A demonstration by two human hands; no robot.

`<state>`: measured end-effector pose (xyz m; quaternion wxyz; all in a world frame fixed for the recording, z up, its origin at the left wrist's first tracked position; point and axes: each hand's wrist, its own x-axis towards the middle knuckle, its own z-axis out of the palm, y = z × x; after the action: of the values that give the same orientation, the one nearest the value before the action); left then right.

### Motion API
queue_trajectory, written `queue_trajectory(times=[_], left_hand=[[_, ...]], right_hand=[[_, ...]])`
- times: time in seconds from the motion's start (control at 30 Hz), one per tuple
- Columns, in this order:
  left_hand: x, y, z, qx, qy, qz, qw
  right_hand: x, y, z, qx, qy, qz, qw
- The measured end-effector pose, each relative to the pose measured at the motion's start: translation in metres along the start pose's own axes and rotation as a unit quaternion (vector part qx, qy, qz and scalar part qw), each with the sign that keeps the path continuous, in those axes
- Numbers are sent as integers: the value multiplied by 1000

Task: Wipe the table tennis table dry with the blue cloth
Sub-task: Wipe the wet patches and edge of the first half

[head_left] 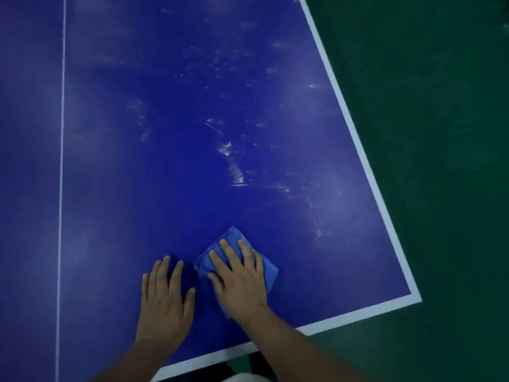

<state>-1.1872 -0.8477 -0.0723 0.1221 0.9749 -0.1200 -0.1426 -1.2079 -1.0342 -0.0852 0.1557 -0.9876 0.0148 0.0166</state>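
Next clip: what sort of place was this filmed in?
Most likely an indoor table tennis hall or sports room, though little beyond the table shows. Clues: the blue table tennis table, its white edge line and thin centre line, and the green floor around it.

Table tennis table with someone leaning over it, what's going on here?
A person is drying the table tennis table. Their right hand presses flat on a folded blue cloth near the table's near right corner, while the left hand rests flat on the bare surface beside it. Wet streaks glint farther up the surface, ahead of the cloth, so the wiping is not finished.
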Motion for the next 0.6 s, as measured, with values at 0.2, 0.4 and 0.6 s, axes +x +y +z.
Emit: queue_trajectory(times=[0.2,0.4,0.6], left_hand=[[11,76,20,4,-17,3,1000],[32,141,28,-15,-3,17,1000],[39,170,35,-20,6,7,1000]], right_hand=[[47,199,-51,-61,50,68,995],[100,352,-140,-19,102,303,947],[28,234,-96,-7,113,-16,993]])
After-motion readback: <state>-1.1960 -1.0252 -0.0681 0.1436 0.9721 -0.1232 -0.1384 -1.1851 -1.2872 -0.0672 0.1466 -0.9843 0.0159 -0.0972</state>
